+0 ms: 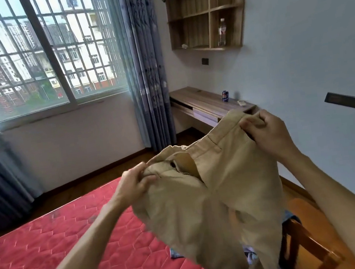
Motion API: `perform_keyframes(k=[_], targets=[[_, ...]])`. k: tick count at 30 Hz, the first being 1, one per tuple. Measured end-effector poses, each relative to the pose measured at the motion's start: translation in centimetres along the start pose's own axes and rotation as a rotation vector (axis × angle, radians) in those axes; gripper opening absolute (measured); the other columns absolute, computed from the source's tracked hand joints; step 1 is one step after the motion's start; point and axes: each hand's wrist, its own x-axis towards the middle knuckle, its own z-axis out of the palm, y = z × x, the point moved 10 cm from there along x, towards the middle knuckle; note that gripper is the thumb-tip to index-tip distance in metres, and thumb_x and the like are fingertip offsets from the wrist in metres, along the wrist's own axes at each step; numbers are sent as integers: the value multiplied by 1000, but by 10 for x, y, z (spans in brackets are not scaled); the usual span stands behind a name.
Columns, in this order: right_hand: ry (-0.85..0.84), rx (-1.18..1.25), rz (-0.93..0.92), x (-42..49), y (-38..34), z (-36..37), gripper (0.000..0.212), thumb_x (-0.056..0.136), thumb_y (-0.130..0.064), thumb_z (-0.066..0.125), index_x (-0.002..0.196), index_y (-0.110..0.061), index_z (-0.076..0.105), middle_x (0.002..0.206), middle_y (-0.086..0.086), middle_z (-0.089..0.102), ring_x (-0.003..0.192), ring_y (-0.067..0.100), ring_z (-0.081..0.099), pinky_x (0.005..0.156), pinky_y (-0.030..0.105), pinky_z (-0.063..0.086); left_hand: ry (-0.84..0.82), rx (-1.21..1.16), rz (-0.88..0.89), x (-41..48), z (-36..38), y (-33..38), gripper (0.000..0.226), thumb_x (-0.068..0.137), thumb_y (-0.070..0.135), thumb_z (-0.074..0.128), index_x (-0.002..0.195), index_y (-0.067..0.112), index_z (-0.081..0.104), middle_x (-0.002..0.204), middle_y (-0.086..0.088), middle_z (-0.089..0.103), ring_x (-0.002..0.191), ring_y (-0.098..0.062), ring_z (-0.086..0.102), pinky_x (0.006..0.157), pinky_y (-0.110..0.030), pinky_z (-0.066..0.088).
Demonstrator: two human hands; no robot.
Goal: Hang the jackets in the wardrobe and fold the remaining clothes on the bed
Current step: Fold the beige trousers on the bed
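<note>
A wooden chair [308, 245] is standing at the lower right, just beside the bed [50, 239], whose red quilted mattress is filling the lower left. Scraps of other clothing [251, 257] are peeking out on the bed's near corner from under the hanging cloth; what garments they are cannot be told.

Above them, a pair of khaki trousers [202, 198] is hanging in the air over that corner, held up by the waistband with the fly gaping open and the legs trailing down out of view. The left hand [133, 182] is gripping the waistband's left end, its fingers [147, 179] curled and clamped on the cloth. The right hand [265, 132] is holding the right end higher, its fingers [249, 123] pinching the band tightly, so the waist is tilting up toward the right.

Beyond, a wooden surface [201, 99] is running along the right wall, carrying a blue can [225, 96] and a small white remote [242, 103] near it. Higher up, a wall shelf [202, 13] is holding a clear bottle [222, 32] upright in its lower right compartment. A blue curtain [146, 71] is hanging beside the barred window [39, 50].
</note>
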Motion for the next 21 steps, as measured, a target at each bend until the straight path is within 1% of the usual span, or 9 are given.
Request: perform_keyframes(k=[1, 3, 5, 8, 11, 13, 15, 18, 21], targets=[[-27, -2, -4, -1, 4, 6, 43, 83, -44, 73, 75, -6, 56, 64, -5, 54, 55, 4, 45, 55, 25, 37, -8, 11, 13, 5, -15, 9, 23, 79, 43, 70, 74, 28, 54, 60, 11, 50, 57, -2, 42, 56, -25, 39], [-101, -8, -31, 0, 5, 20, 60, 76, -50, 77, 65, 2, 49, 56, 1, 44, 50, 6, 37, 53, 27, 34, -71, 65, 49, 12, -37, 28, 41, 80, 53, 62, 81, 13, 54, 65, 4, 45, 63, -6, 39, 62, -34, 40], [-116, -25, -77, 5, -6, 23, 63, 76, -54, 75, 61, 1, 49, 51, -1, 42, 48, 7, 37, 52, 25, 32, -173, 88, 83, 13, -51, 46, 38, 86, 47, 64, 80, 11, 53, 67, 6, 40, 64, -8, 36, 61, -34, 36], [74, 48, -136, 24, -27, 0, 49, 86, -51, 67, 60, -11, 57, 52, -3, 52, 50, 6, 45, 53, 19, 35, -182, 109, 144, 12, -86, 70, 22, 94, 22, 67, 77, 19, 54, 66, 4, 44, 65, -7, 39, 59, -31, 37], [235, 157, -173, 41, -45, -13, 50, 92, -51, 61, 63, -12, 50, 57, 6, 47, 53, 7, 40, 58, 28, 32, -32, 268, 185, 23, -133, 73, 14, 91, 17, 69, 82, 22, 61, 71, 14, 66, 66, 8, 52, 63, -26, 49], [127, -12, -212, 49, -56, 15, 43, 97, -46, 56, 64, -20, 47, 58, -5, 46, 53, 3, 44, 61, 27, 30, -45, 335, 142, 29, -144, 63, 13, 89, 16, 73, 83, 25, 65, 79, 20, 72, 72, 12, 62, 70, -21, 52], [104, -113, -231, 57, -59, 36, 43, 99, -45, 51, 74, -11, 54, 61, -7, 47, 55, 3, 46, 60, 30, 32, 10, 401, 99, 36, -153, 63, 14, 87, 25, 76, 78, 25, 65, 77, 14, 72, 71, 2, 65, 69, -20, 50], [85, -136, -257, 68, -66, 57, 45, 100, -42, 50, 81, -2, 59, 65, 4, 57, 61, 22, 55, 64, 37, 41, 92, 464, -17, 45, -165, 72, 30, 84, 41, 75, 68, 19, 62, 67, 4, 63, 67, -11, 57, 65, -29, 43], [73, -118, -278, 70, -92, 66, 41, 101, -38, 51, 75, -6, 57, 62, -1, 54, 58, 18, 50, 55, 26, 29, 86, 388, -242, 49, -174, 77, 33, 84, 46, 73, 79, 14, 74, 79, -5, 70, 77, -18, 63, 76, -38, 50]])
